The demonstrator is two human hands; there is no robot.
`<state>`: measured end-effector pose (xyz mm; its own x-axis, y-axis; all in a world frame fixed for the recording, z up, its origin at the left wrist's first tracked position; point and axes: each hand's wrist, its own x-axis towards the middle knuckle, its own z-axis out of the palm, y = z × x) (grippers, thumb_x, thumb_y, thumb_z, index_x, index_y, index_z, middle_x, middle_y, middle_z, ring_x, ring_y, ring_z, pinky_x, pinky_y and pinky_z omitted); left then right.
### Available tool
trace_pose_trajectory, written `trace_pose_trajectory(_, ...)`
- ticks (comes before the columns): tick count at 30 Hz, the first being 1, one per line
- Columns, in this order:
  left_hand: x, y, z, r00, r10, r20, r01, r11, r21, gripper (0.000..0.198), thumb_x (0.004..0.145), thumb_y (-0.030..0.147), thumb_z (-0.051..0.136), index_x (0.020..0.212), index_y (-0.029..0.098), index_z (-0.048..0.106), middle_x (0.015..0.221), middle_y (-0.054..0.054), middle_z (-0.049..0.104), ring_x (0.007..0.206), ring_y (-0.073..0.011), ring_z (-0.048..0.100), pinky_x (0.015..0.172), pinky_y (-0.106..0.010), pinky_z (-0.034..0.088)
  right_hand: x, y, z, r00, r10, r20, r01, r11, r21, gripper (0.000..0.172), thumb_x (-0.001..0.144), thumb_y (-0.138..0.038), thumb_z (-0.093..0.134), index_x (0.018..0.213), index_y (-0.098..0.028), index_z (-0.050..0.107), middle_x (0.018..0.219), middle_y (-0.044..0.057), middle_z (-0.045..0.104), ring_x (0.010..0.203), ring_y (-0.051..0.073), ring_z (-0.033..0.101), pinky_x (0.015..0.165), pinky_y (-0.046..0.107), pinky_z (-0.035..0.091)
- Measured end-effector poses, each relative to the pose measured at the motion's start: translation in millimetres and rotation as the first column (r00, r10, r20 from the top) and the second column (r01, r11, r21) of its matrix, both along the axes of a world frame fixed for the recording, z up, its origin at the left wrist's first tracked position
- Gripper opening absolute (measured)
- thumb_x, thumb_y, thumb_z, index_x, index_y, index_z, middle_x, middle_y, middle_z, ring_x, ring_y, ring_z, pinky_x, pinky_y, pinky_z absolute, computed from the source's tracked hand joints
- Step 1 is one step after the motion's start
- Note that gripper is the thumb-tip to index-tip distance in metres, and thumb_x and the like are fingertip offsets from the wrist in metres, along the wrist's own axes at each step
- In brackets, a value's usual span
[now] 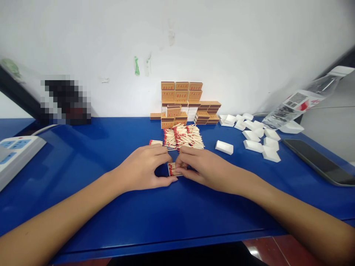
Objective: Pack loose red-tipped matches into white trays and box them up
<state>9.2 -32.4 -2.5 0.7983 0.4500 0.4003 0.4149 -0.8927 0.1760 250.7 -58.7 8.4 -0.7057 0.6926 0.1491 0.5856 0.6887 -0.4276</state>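
A small white matchbox tray with red-tipped matches lies on the blue table between my hands. My left hand curves around the tray's left end, thumb at the near edge and fingers at the far edge. Over the tray's right part, my right hand is closed, its thumb and bent fingers on the matches inside. The right end of the tray is hidden by those fingers. Just beyond my hands is a big pile of loose matches, with a smaller bunch of matches to its left.
Stacked orange matchboxes stand against the wall. One white tray lies right of the pile; several more white trays are scattered farther right, near a plastic bottle and a phone. A power strip sits at left.
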Motion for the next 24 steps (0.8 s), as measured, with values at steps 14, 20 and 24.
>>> trace_pose_trajectory(14, 1, -3, 2.3, 1.0, 0.02, -0.004, -0.021, 0.993, -0.117, 0.027, 0.087, 0.044, 0.078, 0.097, 0.018, 0.074, 0.089, -0.002, 0.07, 0.083, -0.0184, 0.067, 0.073, -0.032, 0.051, 30, 21, 3.9, 0.994, -0.098, 0.053, 0.096, 0.995, 0.039, 0.007, 0.103, -0.024, 0.061, 0.101, -0.02, 0.066, 0.101, 0.005, 0.066, 0.084, 0.018, 0.059, 0.072, 0.03, 0.043)
trace_pose_trajectory(20, 0, -3, 2.2, 0.999, 0.032, 0.003, -0.031, 0.993, -0.112, 0.028, 0.088, 0.045, 0.077, 0.096, 0.018, 0.074, 0.088, -0.003, 0.07, 0.083, -0.0189, 0.067, 0.072, -0.032, 0.05, 29, 23, 2.5, 0.99, -0.121, 0.065, 0.121, 0.993, 0.01, 0.019, 0.107, -0.029, 0.053, 0.091, -0.02, 0.058, 0.094, 0.005, 0.064, 0.08, 0.018, 0.056, 0.07, 0.031, 0.041)
trace_pose_trajectory(24, 0, -2, 1.0, 0.999, 0.038, 0.0, -0.038, 0.995, -0.095, 0.029, 0.088, 0.046, 0.077, 0.096, 0.018, 0.075, 0.086, -0.003, 0.069, 0.083, -0.0195, 0.066, 0.072, -0.032, 0.05, 19, 10, 9.2, 0.992, -0.129, -0.012, 0.129, 0.992, 0.01, 0.015, 0.106, -0.03, 0.056, 0.095, -0.021, 0.06, 0.092, 0.004, 0.065, 0.08, 0.017, 0.056, 0.07, 0.03, 0.041)
